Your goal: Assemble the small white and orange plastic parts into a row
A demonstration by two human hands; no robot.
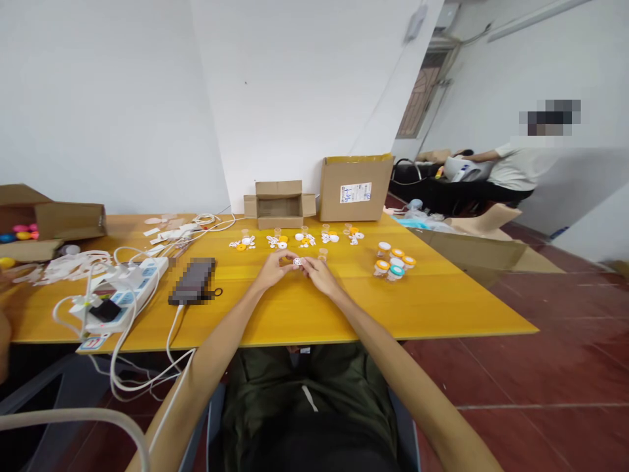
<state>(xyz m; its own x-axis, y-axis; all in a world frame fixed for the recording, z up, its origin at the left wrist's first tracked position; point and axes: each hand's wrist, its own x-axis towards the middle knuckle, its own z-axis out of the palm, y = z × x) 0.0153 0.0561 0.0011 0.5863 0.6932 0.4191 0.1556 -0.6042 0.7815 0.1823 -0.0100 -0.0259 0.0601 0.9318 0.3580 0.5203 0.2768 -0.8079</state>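
Note:
Over the middle of the yellow table [275, 314], my left hand [276, 267] and my right hand [317, 270] pinch one small white disc with dark holes [297, 261] between them. Just beyond my right hand stands a small clear cup [323, 254]. Farther back runs a row of small piles, each with a clear cup [278, 233], white perforated discs [308, 242] and white or orange lids [241, 247]. To the right, several lidded clear jars [382, 268] stand grouped, with orange, white and teal lids.
An open small carton [280, 206] and a larger cardboard box [354, 193] stand by the wall. At left lie a power strip [132, 295] with white cables, a dark phone-like device [194, 280] and a box of colored balls [69, 219]. A person [515, 164] sits at far right.

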